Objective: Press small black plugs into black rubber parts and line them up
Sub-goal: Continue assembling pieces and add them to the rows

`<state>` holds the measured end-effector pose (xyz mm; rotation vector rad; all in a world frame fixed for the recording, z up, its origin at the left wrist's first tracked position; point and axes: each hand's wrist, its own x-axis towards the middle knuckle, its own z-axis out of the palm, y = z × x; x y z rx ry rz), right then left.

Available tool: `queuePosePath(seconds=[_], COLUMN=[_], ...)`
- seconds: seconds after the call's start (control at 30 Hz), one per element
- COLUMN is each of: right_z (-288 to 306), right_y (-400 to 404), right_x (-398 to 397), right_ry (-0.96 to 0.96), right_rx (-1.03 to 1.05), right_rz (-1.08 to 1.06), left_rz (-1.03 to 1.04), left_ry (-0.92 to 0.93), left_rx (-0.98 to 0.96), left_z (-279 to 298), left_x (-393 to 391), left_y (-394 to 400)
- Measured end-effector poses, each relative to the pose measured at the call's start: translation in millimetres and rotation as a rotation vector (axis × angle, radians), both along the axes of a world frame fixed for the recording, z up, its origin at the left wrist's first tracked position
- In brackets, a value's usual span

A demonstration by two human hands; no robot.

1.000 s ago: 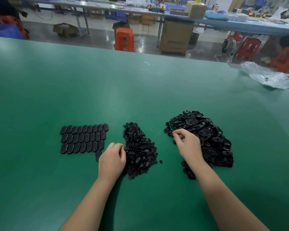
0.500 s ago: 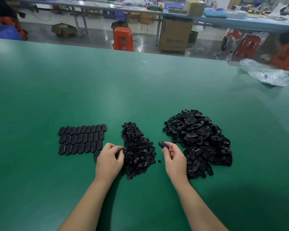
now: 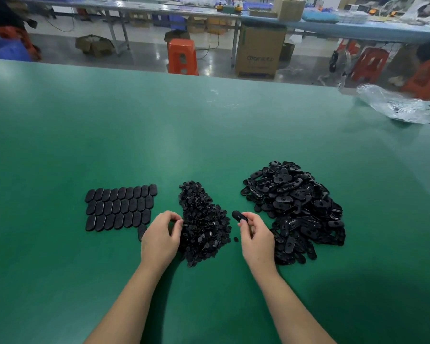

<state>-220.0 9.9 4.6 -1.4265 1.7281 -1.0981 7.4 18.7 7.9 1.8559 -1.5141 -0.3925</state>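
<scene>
A heap of small black plugs (image 3: pixel 204 219) lies in the middle of the green table (image 3: pixel 209 135). To its right sits a bigger heap of black oval rubber parts (image 3: pixel 296 207). Three neat rows of lined-up rubber parts (image 3: pixel 119 207) lie at the left, with one more part (image 3: pixel 141 232) below them. My right hand (image 3: pixel 256 237) pinches one oval rubber part (image 3: pixel 239 216) between the two heaps. My left hand (image 3: pixel 162 234) has its fingers curled at the left edge of the plug heap; whether it holds a plug is hidden.
A single loose plug (image 3: pixel 235 239) lies next to my right hand. A crumpled clear plastic bag (image 3: pixel 392 105) lies at the table's far right edge. Beyond the table stand an orange stool (image 3: pixel 183 57), a cardboard box (image 3: pixel 258 52) and other benches.
My right hand has left the rubber parts heap carrying one part and moved left toward the plug heap. My left hand has stayed at the plug heap's left edge.
</scene>
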Motion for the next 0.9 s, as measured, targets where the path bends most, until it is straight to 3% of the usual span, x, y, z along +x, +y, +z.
queuePosePath(seconds=[0.27, 0.57, 0.7, 0.9], right_z=[3.2, 4.7, 4.2, 2.2], right_y=[1.2, 1.1, 0.9, 0.3], right_x=[0.0, 0.9, 0.9, 1.7], right_ry=[-0.001, 0.009, 0.006, -0.020], right_rx=[-0.010, -0.015, -0.023, -0.035], right_rz=[0.009, 0.000, -0.002, -0.008], left_rz=[0.077, -0.020, -0.024, -0.035], left_ry=[0.398, 1.042, 1.115, 1.063], left_rx=[-0.099, 0.044, 0.059, 0.132], left_z=[13.2, 37.4, 42.9, 42.7], left_x=[-12.3, -59.0, -68.1, -70.6], left_y=[-1.1, -16.1, -17.2, -18.7])
